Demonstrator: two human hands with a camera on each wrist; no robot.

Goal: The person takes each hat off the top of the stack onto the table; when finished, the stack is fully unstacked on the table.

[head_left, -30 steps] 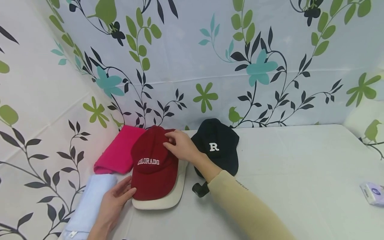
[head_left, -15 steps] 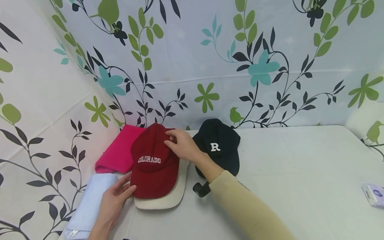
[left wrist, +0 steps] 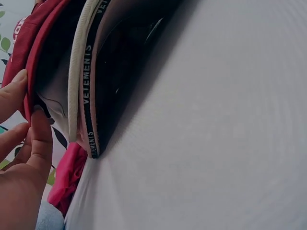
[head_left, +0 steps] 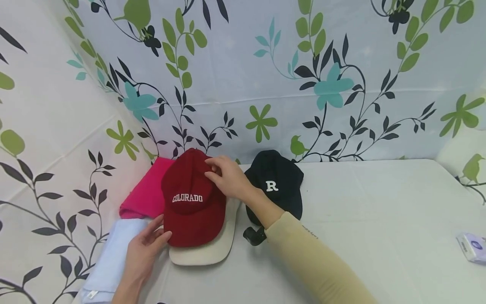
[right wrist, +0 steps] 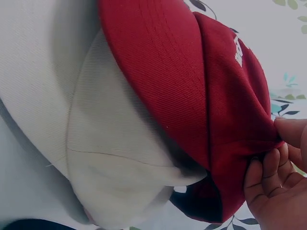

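Observation:
A red baseball cap (head_left: 195,185) lettered COLORADO sits over a cream cap (head_left: 205,254), whose brim sticks out below and to the right. My left hand (head_left: 146,249) pinches the red brim's left edge between thumb and fingers; the left wrist view shows the thumb on top and fingertips beneath. At the crown's right side my right hand (head_left: 229,177) pinches the red fabric, seen closely in the right wrist view. There a gap shows between the red cap (right wrist: 235,96) and the cream cap (right wrist: 120,124).
A black cap (head_left: 279,181) with a white R lies right of the right wrist. Left of the caps are a folded pink cloth (head_left: 146,192) and a folded light blue cloth (head_left: 114,261). A small lilac packet (head_left: 472,247) lies at the table's far right.
The red cap has risen slightly and shifted a little left, with both hands holding it. More of the cream brim shows below it.

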